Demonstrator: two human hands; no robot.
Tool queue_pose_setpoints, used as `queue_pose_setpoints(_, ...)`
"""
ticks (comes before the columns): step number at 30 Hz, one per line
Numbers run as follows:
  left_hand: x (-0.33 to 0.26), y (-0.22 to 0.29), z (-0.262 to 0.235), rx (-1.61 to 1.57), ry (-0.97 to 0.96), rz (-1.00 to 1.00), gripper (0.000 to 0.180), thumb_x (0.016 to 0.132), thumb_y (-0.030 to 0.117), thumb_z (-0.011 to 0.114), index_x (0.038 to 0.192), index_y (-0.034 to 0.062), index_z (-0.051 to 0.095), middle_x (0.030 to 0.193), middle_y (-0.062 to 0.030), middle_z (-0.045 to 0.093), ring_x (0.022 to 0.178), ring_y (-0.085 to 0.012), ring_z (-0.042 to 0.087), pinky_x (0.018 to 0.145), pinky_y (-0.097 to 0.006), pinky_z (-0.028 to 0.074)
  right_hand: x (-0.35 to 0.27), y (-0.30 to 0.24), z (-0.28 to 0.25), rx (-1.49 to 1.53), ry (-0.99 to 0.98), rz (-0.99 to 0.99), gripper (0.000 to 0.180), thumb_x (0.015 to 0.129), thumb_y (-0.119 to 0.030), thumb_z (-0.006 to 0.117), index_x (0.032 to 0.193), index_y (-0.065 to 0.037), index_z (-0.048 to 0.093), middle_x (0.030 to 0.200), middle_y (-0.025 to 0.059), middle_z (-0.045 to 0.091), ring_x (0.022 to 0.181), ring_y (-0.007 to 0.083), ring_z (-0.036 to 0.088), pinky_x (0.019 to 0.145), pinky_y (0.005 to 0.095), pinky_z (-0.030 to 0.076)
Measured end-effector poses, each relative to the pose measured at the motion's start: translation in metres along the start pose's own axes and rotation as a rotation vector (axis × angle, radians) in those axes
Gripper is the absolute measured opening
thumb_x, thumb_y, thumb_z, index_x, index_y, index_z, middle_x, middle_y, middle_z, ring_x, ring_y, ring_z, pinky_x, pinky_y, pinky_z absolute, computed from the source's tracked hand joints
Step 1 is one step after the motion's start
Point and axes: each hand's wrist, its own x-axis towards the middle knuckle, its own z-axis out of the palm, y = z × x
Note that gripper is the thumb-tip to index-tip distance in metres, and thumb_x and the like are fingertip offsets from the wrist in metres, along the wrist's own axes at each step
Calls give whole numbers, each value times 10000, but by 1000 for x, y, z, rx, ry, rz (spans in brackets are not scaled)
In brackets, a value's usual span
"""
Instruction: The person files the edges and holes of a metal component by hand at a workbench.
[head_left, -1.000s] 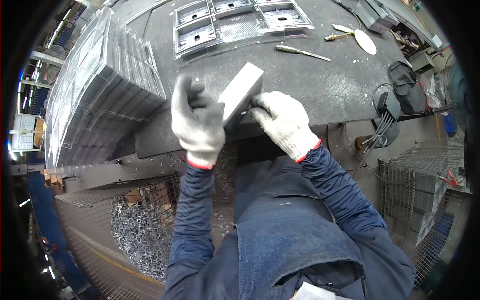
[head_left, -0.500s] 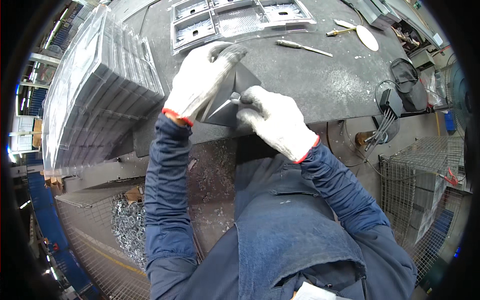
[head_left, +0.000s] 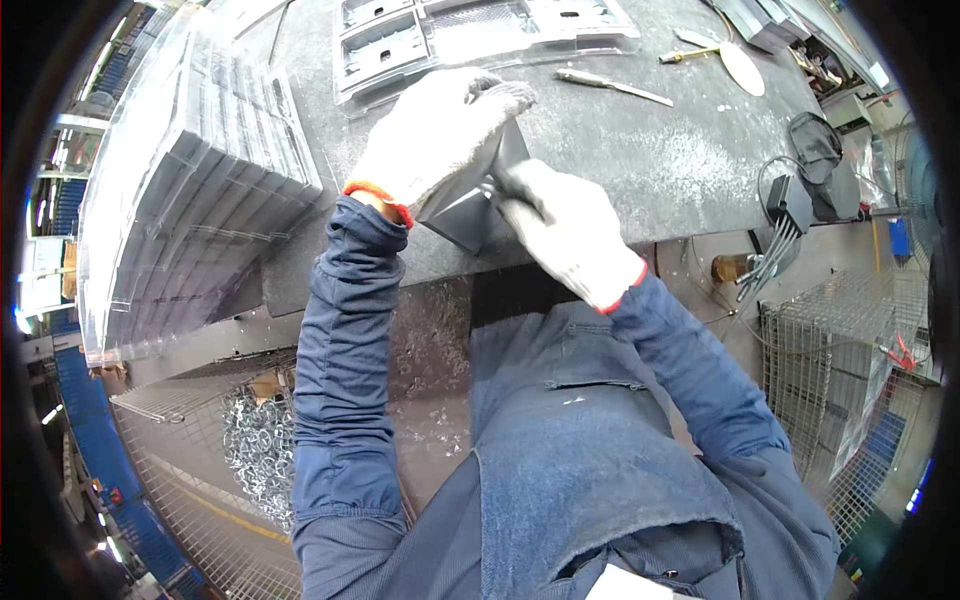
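My left hand (head_left: 435, 130), in a white knit glove with a red cuff, is closed round a dark grey, flat-sided angular part (head_left: 462, 222). The part is tilted above the near edge of the workbench (head_left: 690, 200). My right hand (head_left: 572, 228), gloved the same way, has its fingers pinched together against the part's right side. A small pale tip shows at those fingertips, but what they hold is mostly hidden. Beyond my hands lies a thin-handled knife-like tool (head_left: 612, 86).
A tall stack of clear plastic trays (head_left: 190, 190) stands at the left. At the back is a clear tray with grey parts (head_left: 385, 55). A pale oval-headed tool (head_left: 740, 68) and a black pouch (head_left: 825, 165) lie right. Wire cages (head_left: 830, 330) flank the bench below.
Both hands have shifted slightly right with the angular part, which is turned a little. The right fingers have closed in against it, covering more of the pale tip.
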Motion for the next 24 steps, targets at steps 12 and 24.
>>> queue_pose_setpoints(12,-12,-56,11,70,-48,93,381,1147,225,543,1477,133,711,1409,-164,722,1256,-336,697,1104,-396,532,-10,0,15,96,41,83,210,1040,-220,702,1217,-108,685,925,167,760,844,398,759,752,470,601)
queue_pose_setpoints(24,-16,-95,15,-429,-45,-183,376,1134,310,655,1374,39,759,1278,-143,796,1149,-249,724,1047,-350,546,0,5,8,-126,-8,-164,217,988,-189,738,1198,-149,773,847,104,747,751,357,730,688,473,569)
